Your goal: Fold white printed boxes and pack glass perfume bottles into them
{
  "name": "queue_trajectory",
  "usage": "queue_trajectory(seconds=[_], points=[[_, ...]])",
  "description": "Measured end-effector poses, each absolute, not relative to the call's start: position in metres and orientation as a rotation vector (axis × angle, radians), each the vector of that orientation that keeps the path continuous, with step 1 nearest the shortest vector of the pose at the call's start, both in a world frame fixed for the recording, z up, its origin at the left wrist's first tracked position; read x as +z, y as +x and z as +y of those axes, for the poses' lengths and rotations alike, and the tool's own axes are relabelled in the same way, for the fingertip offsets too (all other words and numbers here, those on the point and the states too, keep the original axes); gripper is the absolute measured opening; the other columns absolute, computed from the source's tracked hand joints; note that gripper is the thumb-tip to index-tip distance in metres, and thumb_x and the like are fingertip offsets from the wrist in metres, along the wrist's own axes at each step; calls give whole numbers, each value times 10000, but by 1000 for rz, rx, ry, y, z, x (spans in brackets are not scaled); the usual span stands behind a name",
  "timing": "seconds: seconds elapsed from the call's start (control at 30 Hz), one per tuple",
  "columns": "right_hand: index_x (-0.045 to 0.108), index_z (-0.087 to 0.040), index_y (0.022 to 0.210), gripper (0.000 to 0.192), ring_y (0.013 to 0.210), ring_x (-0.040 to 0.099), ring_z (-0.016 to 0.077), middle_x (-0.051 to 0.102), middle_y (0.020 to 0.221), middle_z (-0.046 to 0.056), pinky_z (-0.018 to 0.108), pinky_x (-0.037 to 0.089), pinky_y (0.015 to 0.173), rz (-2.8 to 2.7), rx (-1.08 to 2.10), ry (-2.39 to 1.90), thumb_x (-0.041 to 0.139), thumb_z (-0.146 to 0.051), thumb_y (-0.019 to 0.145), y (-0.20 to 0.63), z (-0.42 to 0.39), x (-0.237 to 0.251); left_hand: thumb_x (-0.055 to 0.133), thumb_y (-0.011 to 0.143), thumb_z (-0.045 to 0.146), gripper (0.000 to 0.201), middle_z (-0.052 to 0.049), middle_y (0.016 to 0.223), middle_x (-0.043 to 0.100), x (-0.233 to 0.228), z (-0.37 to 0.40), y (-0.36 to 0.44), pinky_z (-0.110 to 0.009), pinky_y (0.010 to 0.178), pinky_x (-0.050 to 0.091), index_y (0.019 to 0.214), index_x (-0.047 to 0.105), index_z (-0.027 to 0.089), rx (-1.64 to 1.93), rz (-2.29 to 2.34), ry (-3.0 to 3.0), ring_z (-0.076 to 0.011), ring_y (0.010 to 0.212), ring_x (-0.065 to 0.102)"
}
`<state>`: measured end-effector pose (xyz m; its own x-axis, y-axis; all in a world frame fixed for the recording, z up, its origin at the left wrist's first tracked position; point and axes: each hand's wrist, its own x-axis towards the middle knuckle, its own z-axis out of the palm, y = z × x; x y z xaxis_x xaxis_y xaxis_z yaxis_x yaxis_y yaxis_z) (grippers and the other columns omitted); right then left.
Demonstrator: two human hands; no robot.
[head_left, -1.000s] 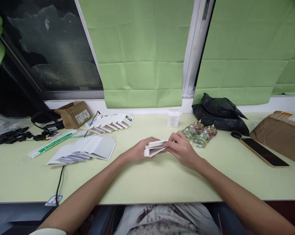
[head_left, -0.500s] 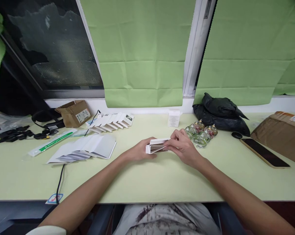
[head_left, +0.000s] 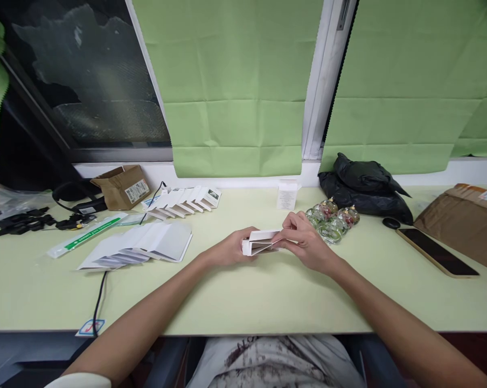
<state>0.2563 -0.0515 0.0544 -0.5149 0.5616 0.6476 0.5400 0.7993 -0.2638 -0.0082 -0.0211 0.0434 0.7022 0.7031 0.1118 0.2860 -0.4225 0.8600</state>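
Your left hand [head_left: 231, 250] and right hand [head_left: 308, 242] meet at the centre of the frame, both closed on a small white carton [head_left: 262, 241] that is partly flattened and held just above the pale green surface [head_left: 243, 302]. The fingers [head_left: 247, 233] of your left hand wrap around its left end, while your right hand pinches the right end between thumb and fingertips.

Just to the right of your right hand sits a cluster of small glass jars [head_left: 332, 221], near but not touching it. Behind them, right of centre, lies a black plastic bag [head_left: 362, 186]. A small white box [head_left: 287, 195] stands upright against the back edge, above your hands in the frame. Towards the right edge, a dark phone [head_left: 436, 251] lies flat beside a brown parcel [head_left: 461, 221].

In the left half, a fanned pile of flat white sheets [head_left: 146, 245] lies on the surface, with a row of flattened cartons [head_left: 182, 202] further back. An open cardboard box [head_left: 122, 187] rests at the upper left, next to black cables [head_left: 29, 221].
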Motion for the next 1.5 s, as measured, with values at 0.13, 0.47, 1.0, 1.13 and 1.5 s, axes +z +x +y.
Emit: queue_trajectory(seconds=[0.13, 0.47, 1.0, 1.13, 1.5], points=[[793, -296, 985, 154, 948, 457, 238, 538, 977, 76, 371, 472, 794, -2243, 2, -794, 642, -268, 990, 257, -49, 50, 747, 767, 249, 440, -71, 1111, 687, 47, -21, -8, -296, 816, 511, 1186, 638, 171, 652, 766, 2066, -231, 981, 646], [753, -373, 1153, 266, 1131, 456, 298, 540, 1258, 101, 470, 508, 922, -2283, -259, -836, 661, -211, 964, 257, -52, 49, 781, 793, 314, 563, -109, 1218, 687, 38, -20, -6, -345, 897, 524, 1307, 596, 180, 748, 737, 2028, -273, 1103, 654], [705, -330, 1234, 300, 929, 435, 243, 538, 985, 78, 365, 463, 825, -2230, -335, -780, 588, -177, 1004, 252, -58, 48, 784, 818, 295, 509, -122, 1289, 645, 41, -19, -8, -368, 961, 516, 1296, 635, 207, 773, 741, 2042, -271, 1155, 643], [708, -284, 1203, 256, 958, 490, 245, 565, 1024, 87, 390, 474, 865, -2140, -254, -754, 585, -173, 1007, 250, -56, 46, 800, 808, 318, 570, -113, 1278, 685, 30, -16, -4, -378, 966, 518, 1323, 598, 182, 813, 793, 1859, -286, 1162, 654], [722, -250, 1082, 175, 905, 582, 226, 570, 963, 58, 361, 468, 801, -1823, -60, -1005, 555, -278, 1038, 260, -35, 39, 896, 729, 385, 633, -96, 1094, 771, 15, 8, -2, -411, 938, 565, 1218, 551, 177, 1151, 855, 1476, -237, 982, 738]])
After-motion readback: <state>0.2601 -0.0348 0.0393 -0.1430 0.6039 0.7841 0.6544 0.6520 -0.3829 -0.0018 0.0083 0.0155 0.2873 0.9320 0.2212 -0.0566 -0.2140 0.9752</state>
